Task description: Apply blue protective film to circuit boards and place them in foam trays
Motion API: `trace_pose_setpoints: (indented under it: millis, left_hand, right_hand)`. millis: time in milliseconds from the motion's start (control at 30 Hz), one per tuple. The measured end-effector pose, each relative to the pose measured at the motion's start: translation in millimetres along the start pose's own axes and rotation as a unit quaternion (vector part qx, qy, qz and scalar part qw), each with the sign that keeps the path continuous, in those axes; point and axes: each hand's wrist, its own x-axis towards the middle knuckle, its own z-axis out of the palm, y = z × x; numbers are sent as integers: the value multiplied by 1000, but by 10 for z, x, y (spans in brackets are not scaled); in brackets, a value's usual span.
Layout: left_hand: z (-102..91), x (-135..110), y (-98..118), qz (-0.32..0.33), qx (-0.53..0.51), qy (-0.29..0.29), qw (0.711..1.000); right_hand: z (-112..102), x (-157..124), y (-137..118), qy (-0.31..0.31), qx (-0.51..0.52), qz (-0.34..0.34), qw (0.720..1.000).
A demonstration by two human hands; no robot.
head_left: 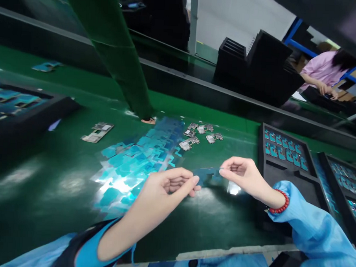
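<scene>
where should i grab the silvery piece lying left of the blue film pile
Probably pinch the silvery piece by its opposite outer edges, coming from above: it looks thin, lies flat on the green worktop and has a notched outline.

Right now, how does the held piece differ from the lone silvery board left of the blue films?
The held piece is pinched between the left hand and right hand; the board lies on the table, touched by neither. The held piece looks dark blue, the board silvery-grey with a whitish patch. Both seem to have notched outlines, though the held piece is too dim to trace fully.
</scene>
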Motion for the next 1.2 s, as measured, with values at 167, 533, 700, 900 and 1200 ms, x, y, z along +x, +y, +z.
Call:
trace_pose_setpoints:
  millis: [167, 533, 700, 900, 1200]
  left_hand:
    - [49, 283, -128, 78, 204, -40, 975]
    - [-155, 1064, -690, 154, 380, 122, 904]
    - [-279, 1079, -603, 110, 319, 105, 935]
    - [-210, 855, -451, 50, 160, 58, 984]
    - [70, 518, -305, -130, -173, -11, 976]
  right_hand:
    - [-124, -59, 124, 93, -126, -99, 983]
    - [-241, -47, 445, 125, -220, -178, 951]
    - [-246, -34, 441, 143, -208, -182, 950]
    - [-259, -23, 377, 197, -171, -147, 954]
    - [-19, 174, 166, 107, 41, -12, 993]
